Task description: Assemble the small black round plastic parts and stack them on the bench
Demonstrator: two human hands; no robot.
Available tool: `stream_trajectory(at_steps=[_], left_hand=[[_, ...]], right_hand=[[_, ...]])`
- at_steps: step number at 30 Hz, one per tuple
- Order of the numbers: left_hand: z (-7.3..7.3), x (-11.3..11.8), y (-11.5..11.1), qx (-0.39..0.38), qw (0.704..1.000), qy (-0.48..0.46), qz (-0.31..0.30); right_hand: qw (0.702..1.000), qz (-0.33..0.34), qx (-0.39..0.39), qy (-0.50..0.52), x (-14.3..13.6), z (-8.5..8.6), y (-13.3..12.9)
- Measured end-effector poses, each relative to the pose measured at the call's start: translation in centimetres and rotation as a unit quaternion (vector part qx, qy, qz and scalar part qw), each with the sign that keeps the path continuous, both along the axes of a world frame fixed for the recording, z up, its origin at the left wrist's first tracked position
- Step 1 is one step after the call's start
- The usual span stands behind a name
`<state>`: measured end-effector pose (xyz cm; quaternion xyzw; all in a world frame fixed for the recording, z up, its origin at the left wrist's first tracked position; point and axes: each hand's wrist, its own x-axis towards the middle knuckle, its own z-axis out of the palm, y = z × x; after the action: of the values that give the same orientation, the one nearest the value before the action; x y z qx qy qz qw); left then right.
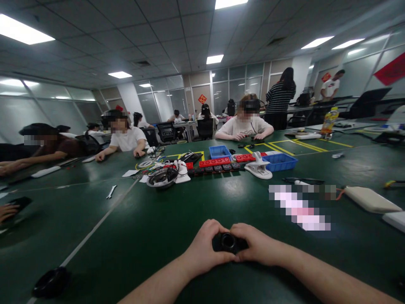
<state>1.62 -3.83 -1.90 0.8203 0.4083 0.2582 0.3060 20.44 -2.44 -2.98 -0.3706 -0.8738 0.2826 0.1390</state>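
Note:
Both my hands meet near the front of the green table (152, 223), closed around a small black part with a round hole (228, 241). My left hand (207, 245) grips its left side, fingers at the back and thumb at the front. From the right, my right hand (255, 242) holds it the same way, and the thumbs almost touch. The part's sides and underside are hidden by my fingers, so its exact kind cannot be made out. A black ring-shaped object (51, 282) lies at the lower left, apart from my hands.
Ahead lie a red-and-black row of blocks (215, 162), blue bins (280, 161), a white clip stand (258, 166) and coiled cables (163, 176). A wrench (111, 192) is to the left; a pale case (371, 199) and a bottle (330, 122) are rightward. People sit around the table.

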Motion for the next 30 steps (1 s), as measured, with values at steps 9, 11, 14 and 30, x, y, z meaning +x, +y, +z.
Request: stream_trajectory(at_steps=[9, 11, 14, 30], left_hand=[[-0.06, -0.06, -0.05, -0.023, 1.0, 0.003, 0.003], [-0.12, -0.04, -0.1, -0.027, 1.0, -0.001, 0.004], [-0.09, 0.0, -0.18, -0.032, 0.999, -0.002, 0.005], [0.58, -0.02, -0.14, -0.059, 0.998, 0.01, 0.005]], right_hand=[[1.0, 0.012, -0.002, 0.001, -0.05, 0.14, 0.05], [1.0, 0.009, -0.001, 0.001, -0.05, 0.12, 0.02], [1.0, 0.008, -0.001, 0.009, -0.08, 0.03, 0.09], [1.0, 0.018, 0.003, -0.01, -0.14, 0.64, -0.19]])
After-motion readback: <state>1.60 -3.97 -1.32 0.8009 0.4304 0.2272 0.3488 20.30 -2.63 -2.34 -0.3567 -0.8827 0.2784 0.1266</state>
